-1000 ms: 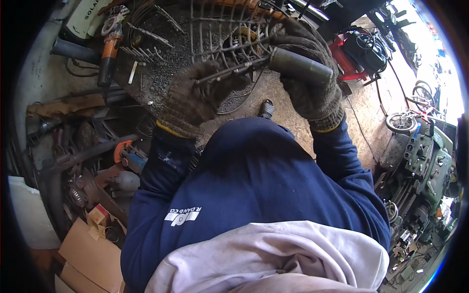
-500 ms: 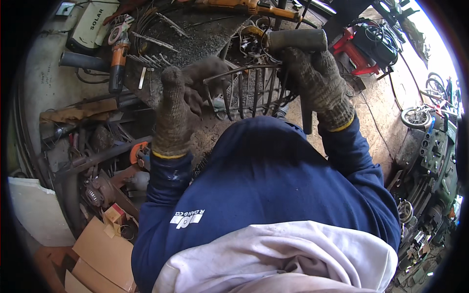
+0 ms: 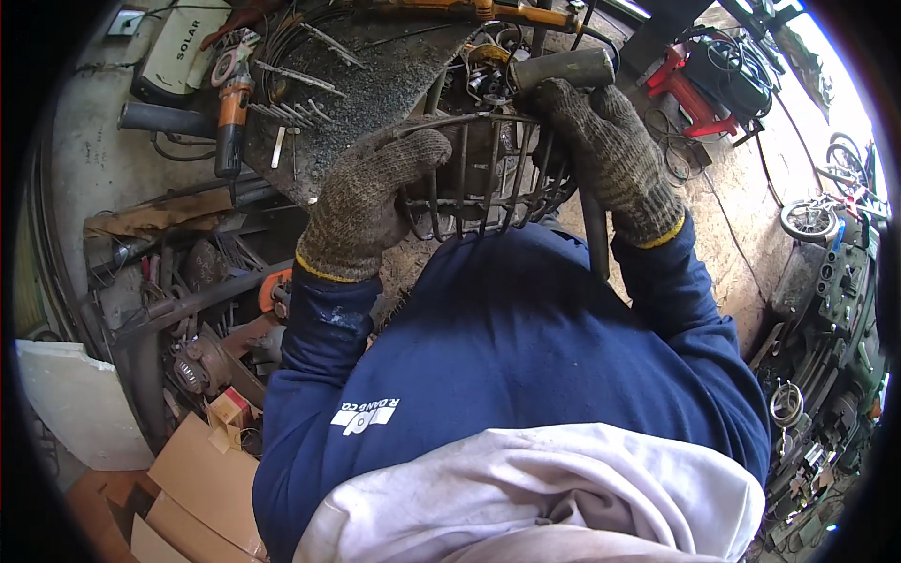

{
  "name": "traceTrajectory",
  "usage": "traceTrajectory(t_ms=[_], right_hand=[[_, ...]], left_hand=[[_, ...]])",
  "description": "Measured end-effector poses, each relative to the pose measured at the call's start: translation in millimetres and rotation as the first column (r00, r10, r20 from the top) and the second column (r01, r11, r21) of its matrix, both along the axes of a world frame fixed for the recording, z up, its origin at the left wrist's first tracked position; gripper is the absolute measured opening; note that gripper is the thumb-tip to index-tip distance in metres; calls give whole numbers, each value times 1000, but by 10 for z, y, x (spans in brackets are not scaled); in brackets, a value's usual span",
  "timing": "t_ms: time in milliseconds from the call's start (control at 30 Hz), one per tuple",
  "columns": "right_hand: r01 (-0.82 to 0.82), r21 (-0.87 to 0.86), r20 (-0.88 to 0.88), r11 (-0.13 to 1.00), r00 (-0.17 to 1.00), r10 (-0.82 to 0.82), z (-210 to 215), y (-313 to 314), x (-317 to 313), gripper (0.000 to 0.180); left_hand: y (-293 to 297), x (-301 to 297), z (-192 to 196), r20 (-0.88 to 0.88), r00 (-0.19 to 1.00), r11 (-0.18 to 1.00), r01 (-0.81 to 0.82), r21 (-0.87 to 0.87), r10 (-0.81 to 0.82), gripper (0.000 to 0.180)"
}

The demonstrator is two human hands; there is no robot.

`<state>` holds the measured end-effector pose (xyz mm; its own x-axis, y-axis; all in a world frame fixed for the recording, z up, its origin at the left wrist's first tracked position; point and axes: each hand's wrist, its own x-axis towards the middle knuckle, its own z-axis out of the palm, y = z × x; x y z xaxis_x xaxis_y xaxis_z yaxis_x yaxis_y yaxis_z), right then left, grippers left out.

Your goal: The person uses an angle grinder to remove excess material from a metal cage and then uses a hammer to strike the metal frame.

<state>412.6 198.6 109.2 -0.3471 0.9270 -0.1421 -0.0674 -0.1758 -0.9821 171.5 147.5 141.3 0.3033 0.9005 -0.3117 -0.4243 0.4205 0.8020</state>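
A dark metal basket (image 3: 484,203) of welded bars is in front of me, above my lap. My left hand (image 3: 366,192), in a knitted brown glove with a yellow cuff, is closed on its left rim. My right hand (image 3: 615,155), gloved the same way, is wrapped around a hammer. The thick grey cylindrical hammer head (image 3: 563,69) sticks out above the glove, and the dark handle (image 3: 595,230) hangs below it. The right fingers are also against the basket's right end; whether they grip it is hidden.
A worktable (image 3: 394,80) covered in dark grit lies ahead, with thin rods and an orange angle grinder (image 3: 232,117) at its left. A red-handled machine (image 3: 693,98) stands at right. Cardboard (image 3: 206,483) lies lower left, and heavy green machinery (image 3: 845,310) far right.
My left hand has moved right and turned, from open beside the basket to closed on its left rim. The basket has shifted and tilted slightly; the hammer head has moved a little left.
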Motion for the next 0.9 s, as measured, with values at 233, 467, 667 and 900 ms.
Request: traceTrajectory(t_ms=[233, 467, 667, 900], right_hand=[[-16, 6, 110, 1000, 994, 15, 23, 29, 2, 36], [-57, 293, 213, 954, 977, -7, -333, 136, 103, 38], [34, 215, 271, 976, 958, -93, -89, 157, -5, 33], [204, 531, -110, 823, 979, -172, -220, 254, -219, 27]], left_hand=[[-10, 91, -44, 78, 996, 1000, -29, -11, 30, 42], [-7, 95, -30, 38, 996, 970, -90, 226, 84, 50], [-306, 65, -432, -562, 825, 933, 151, 325, 62, 36], [-319, 170, -457, -652, 718, 876, 129, 466, 241, 20]])
